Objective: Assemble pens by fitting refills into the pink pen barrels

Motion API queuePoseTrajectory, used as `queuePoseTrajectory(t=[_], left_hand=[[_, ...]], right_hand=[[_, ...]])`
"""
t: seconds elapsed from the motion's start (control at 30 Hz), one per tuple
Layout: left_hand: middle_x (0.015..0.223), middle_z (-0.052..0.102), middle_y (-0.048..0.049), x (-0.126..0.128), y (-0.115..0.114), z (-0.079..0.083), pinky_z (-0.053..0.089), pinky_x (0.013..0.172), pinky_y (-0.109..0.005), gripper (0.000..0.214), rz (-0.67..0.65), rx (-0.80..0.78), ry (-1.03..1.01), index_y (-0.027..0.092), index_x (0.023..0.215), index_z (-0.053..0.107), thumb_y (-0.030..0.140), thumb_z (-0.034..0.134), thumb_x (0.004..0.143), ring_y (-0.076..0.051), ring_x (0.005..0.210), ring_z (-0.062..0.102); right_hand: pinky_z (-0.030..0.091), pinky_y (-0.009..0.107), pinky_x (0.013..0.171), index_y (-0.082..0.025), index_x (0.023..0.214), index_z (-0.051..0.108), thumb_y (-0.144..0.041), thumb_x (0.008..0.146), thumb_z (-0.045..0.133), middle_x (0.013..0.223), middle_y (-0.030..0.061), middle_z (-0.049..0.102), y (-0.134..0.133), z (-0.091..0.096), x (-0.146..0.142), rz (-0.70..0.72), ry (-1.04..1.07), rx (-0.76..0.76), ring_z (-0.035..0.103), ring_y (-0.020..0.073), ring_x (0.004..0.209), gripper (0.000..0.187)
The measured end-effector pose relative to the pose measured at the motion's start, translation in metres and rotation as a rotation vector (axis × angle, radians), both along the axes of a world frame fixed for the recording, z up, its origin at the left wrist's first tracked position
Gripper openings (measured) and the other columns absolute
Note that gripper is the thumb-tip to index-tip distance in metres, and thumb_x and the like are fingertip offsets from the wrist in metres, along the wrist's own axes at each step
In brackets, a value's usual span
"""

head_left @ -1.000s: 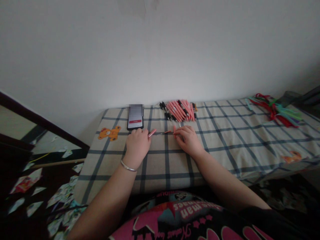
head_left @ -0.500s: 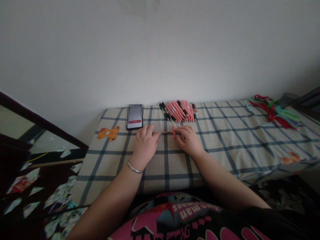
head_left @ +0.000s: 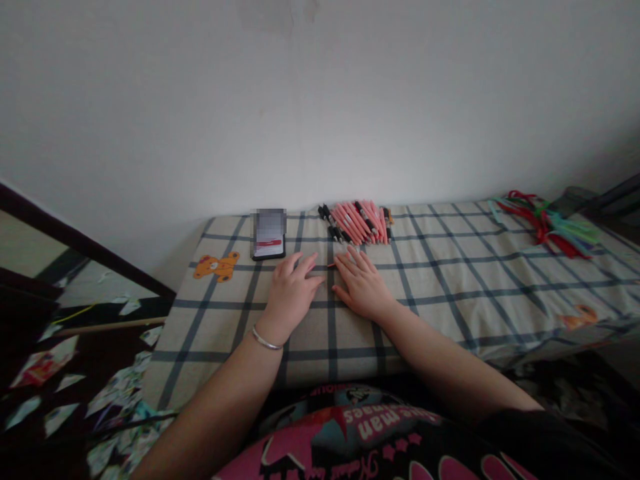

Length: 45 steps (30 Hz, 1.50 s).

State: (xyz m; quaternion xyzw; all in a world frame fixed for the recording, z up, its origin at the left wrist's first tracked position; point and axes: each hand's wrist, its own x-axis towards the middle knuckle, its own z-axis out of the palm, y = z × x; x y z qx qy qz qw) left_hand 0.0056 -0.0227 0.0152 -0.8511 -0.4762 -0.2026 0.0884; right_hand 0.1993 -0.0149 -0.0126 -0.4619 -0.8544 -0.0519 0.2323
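Note:
My left hand [head_left: 294,290], a silver bangle on its wrist, rests on the checked cloth with fingers spread, just below the phone [head_left: 270,252]. My right hand [head_left: 363,283] lies palm down with its fingers stretched out. By its fingertips a thin reddish stick-like piece [head_left: 331,265] pokes out to the left, mostly covered; I cannot make out its kind. Just beyond the right hand is a pile of pink pens [head_left: 350,223], with several black-gripped pens [head_left: 330,223] among them. A gap separates the two hands.
A plaid tablecloth [head_left: 435,267] covers the narrow table against a pale wall [head_left: 320,120]. Red, green and blue strips [head_left: 550,227] lie in a tangle at the right end. A bear print [head_left: 216,267] marks the cloth's left. Scraps of paper [head_left: 120,387] litter the floor.
My right hand has slid a little left and flattened, its fingers now over where a small pink piece was showing. My left hand has shifted slightly, with its fingers still spread.

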Motion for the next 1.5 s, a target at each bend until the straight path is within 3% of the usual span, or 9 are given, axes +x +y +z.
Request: queuePoseTrajectory(t=[0.13,0.37,0.63,0.9,1.23,1.5], left_hand=[[0.125,0.057,-0.0018,0.0,0.002,-0.001,0.038,0.098,-0.047,0.019,-0.034,0.001,-0.02,0.03,0.089,0.073,0.024,0.056,0.085,-0.027,0.12,0.04],[0.11,0.064,-0.0033,0.0,0.003,-0.002,0.04,0.095,-0.044,0.015,-0.023,0.0,-0.058,0.025,0.082,0.072,0.024,0.057,0.084,-0.026,0.115,0.043],[0.104,0.065,-0.0041,0.002,0.004,-0.005,0.042,0.094,-0.043,0.017,-0.05,0.024,-0.039,0.021,0.082,0.07,0.019,0.054,0.086,-0.026,0.113,0.045],[0.094,0.067,-0.0045,0.002,0.006,-0.005,0.046,0.089,-0.042,0.013,-0.083,0.046,-0.081,0.02,0.082,0.068,0.018,0.056,0.084,-0.027,0.107,0.048],[0.092,0.068,-0.0049,0.004,0.007,-0.009,0.046,0.09,-0.039,0.011,-0.141,-0.003,-0.312,0.018,0.089,0.064,0.017,0.055,0.085,-0.022,0.099,0.055],[0.087,0.069,-0.0033,0.008,0.008,-0.013,0.045,0.088,-0.04,0.009,-0.123,-0.083,-0.366,0.019,0.089,0.063,0.017,0.057,0.082,-0.022,0.098,0.058]], right_hand=[[0.028,0.051,0.11,-0.012,0.128,0.051,-0.029,0.082,0.055,0.131,0.013,0.054,0.0,0.003,0.001,0.009,0.042,0.001,0.029,0.0299,0.136,0.048],[0.032,0.046,0.107,-0.022,0.11,0.063,-0.013,0.083,0.052,0.109,0.004,0.067,-0.001,0.007,0.0,0.063,0.042,0.016,0.044,0.0252,0.124,0.031],[0.04,0.038,0.091,-0.023,0.088,0.066,-0.022,0.089,0.051,0.09,0.0033,0.07,-0.002,0.012,0.0,0.073,0.005,0.037,0.054,0.0218,0.099,0.015],[0.043,0.035,0.079,-0.019,0.087,0.061,-0.014,0.084,0.054,0.085,0.0058,0.066,0.0,0.007,-0.001,0.008,0.11,0.043,0.053,0.0221,0.086,0.009],[0.045,0.034,0.077,-0.02,0.087,0.055,-0.01,0.079,0.054,0.081,0.0045,0.06,0.001,0.008,0.003,0.147,0.43,0.0,0.054,0.0205,0.081,0.012],[0.047,0.034,0.075,-0.02,0.09,0.058,-0.012,0.082,0.054,0.082,0.0044,0.063,0.0,0.01,0.004,0.182,0.512,0.021,0.056,0.0189,0.08,0.012]])
